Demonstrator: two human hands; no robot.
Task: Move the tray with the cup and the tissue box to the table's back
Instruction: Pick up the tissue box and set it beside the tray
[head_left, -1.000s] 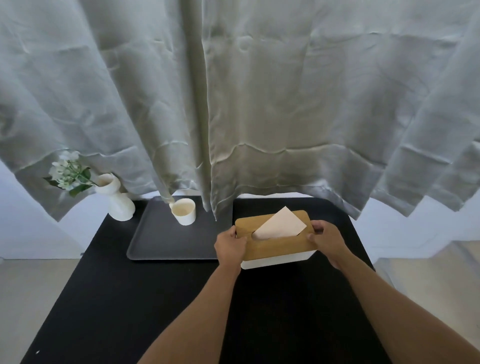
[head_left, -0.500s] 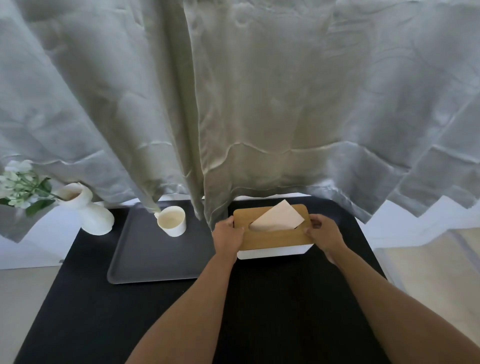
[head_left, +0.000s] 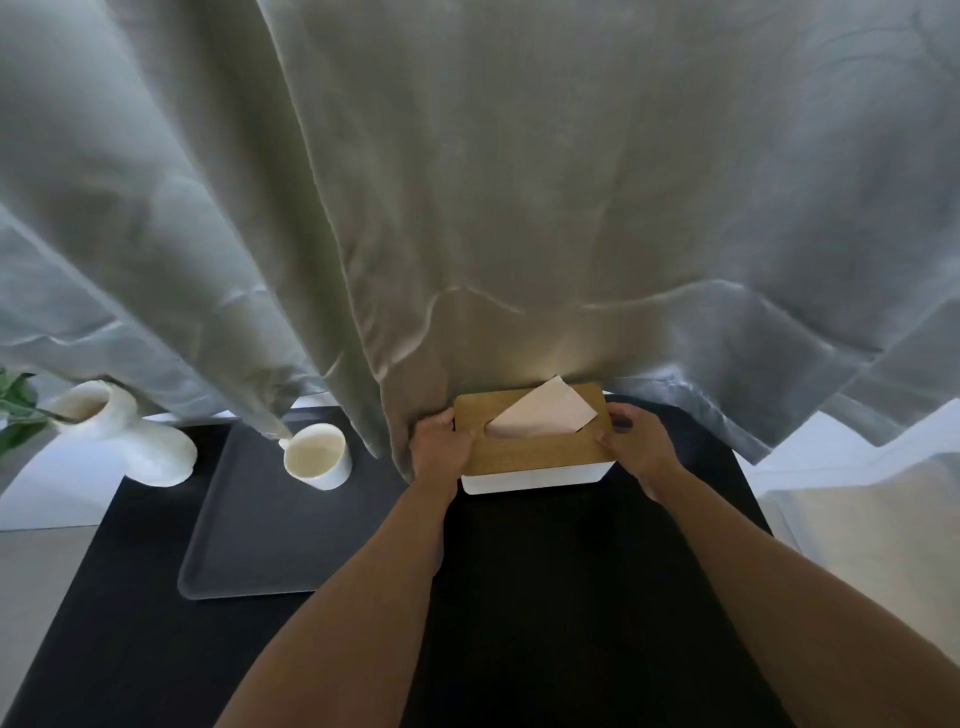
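A white tissue box (head_left: 535, 457) with a wooden lid and a tissue poking out sits at the back of the black table (head_left: 571, 597), right against the curtain. My left hand (head_left: 439, 452) grips its left end and my right hand (head_left: 636, 449) grips its right end. To the left lies the dark grey tray (head_left: 249, 545) with a white cup (head_left: 317, 457) standing at its far right corner; the curtain hem touches the cup's rim.
A white vase (head_left: 122, 436) with green leaves stands at the table's back left corner beside the tray. A pale grey-green curtain (head_left: 467, 208) hangs along the whole back edge and drapes over the tray's far side. Floor shows beyond both table sides.
Both hands have pushed the tissue box farther back until it meets the curtain. The view has moved closer and shifted right, so tray, cup and vase appear farther left.
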